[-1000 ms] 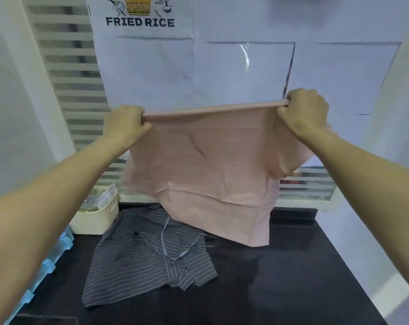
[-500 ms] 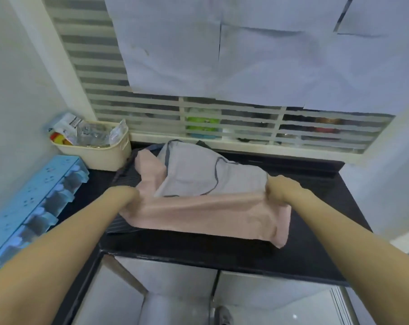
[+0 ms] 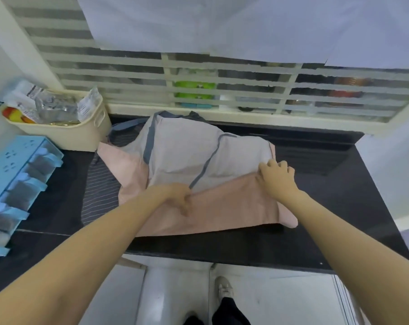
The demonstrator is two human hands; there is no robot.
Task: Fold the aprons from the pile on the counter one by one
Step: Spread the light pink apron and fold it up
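A moment before, we held the pink apron (image 3: 234,207) up in the air by its top edge, and it hung down like a flag. Then we laid it flat on the black counter (image 3: 339,207). It lay on top of the striped apron (image 3: 100,191), which stuck out on the side by the blue rack (image 3: 13,174). So we think the lifting part was over and the folding could start.

Our left hand (image 3: 175,195) sat on the pink apron near its middle. The fingers were bent down into the cloth. It looked like they pinched a bit of it, but we could not tell for sure. Our right hand (image 3: 277,177) lay on the apron's far-right part, away from the blue rack. Its fingers curled over an edge of the cloth there and held it.

The pink apron stretched long from side to side, from the blue rack's side out toward the wall on the other side. Its pale inside (image 3: 182,151) showed at the back, with grey-blue straps (image 3: 207,163) across it. A cream basket (image 3: 65,134) stood behind the blue rack, just beside the aprons.
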